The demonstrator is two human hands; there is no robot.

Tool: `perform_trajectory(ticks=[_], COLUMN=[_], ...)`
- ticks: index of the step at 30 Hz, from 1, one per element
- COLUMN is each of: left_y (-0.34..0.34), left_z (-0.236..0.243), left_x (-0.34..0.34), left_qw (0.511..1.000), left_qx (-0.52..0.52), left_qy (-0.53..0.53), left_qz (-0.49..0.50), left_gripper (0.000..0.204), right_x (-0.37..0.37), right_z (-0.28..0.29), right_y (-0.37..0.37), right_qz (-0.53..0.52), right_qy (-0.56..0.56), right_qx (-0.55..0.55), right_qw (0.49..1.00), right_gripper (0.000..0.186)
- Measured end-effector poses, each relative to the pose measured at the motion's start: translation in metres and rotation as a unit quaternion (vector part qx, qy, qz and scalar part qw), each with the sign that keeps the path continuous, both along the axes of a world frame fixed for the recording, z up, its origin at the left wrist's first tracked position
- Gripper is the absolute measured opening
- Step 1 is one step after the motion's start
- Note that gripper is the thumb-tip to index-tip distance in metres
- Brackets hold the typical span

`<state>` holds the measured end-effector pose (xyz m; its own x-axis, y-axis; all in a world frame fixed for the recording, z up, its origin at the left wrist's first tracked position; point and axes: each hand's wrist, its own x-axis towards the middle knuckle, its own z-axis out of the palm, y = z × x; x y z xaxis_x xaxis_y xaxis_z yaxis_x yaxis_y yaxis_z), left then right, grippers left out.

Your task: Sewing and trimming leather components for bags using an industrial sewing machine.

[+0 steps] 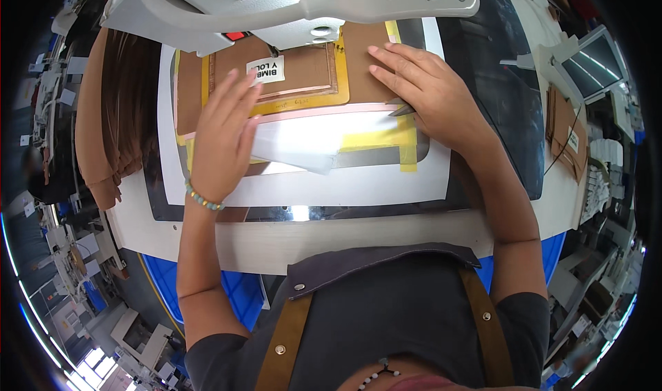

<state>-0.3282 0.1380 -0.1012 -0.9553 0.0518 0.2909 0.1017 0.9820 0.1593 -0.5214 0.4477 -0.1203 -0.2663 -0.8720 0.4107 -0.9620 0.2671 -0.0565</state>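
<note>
My left hand (224, 132) lies flat with fingers spread over the left part of a yellow template frame (303, 103) and the brown fabric panel (376, 84) around it. Close to its fingertips is a white label (266, 69) with dark print, within the frame. My right hand (427, 94) presses the panel's right side, fingers stretched out. From under its palm stick the pointed metal blades of thread snips (402, 109); their handles and my right thumb are hidden. A translucent strip (303, 146) lies between my hands, below a pink edge band (310, 112).
A white sewing machine head (276, 8) overhangs the frame and hides its far side. Brown fabric pieces (114, 115) hang in a stack at the left. More brown pieces (567, 132) and a screen (593, 63) are on the right. Blue bins (241, 298) stand below the table edge.
</note>
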Motion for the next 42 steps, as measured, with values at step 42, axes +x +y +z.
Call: perform_trajectory(ticks=[42], left_y=[0.034], left_z=[-0.03], left_x=[-0.057], left_qw=[0.998], left_qx=[0.064], left_qy=[-0.006], left_qz=[-0.025], left_gripper=[0.04], right_x=[0.0], right_z=[-0.019], right_y=[0.001], right_qz=[-0.001], right_qy=[-0.103], right_qx=[0.048], right_qw=[0.994], right_gripper=[0.052])
